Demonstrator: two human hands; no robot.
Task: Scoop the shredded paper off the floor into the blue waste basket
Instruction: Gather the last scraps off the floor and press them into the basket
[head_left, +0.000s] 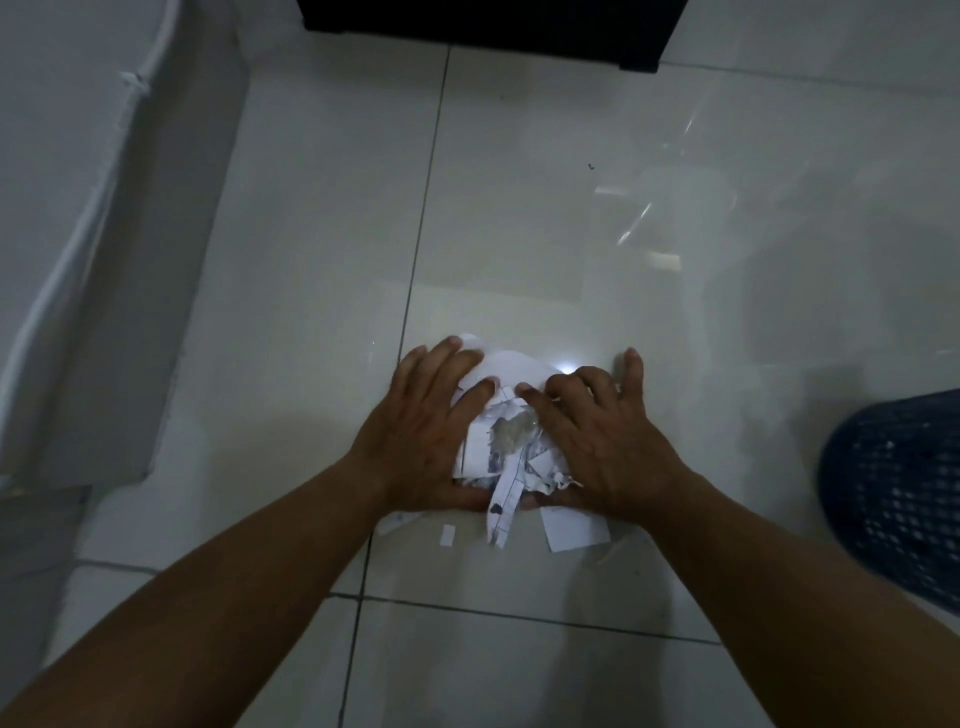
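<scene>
Both arms reached forward; left hand (428, 434) and right hand (605, 439) cupped the shredded paper (511, 374) (fingers spread, thumbs nearest).

No text can be read, only dark printed marks on the shredded paper (501, 457), lower centre, too blurred.
</scene>
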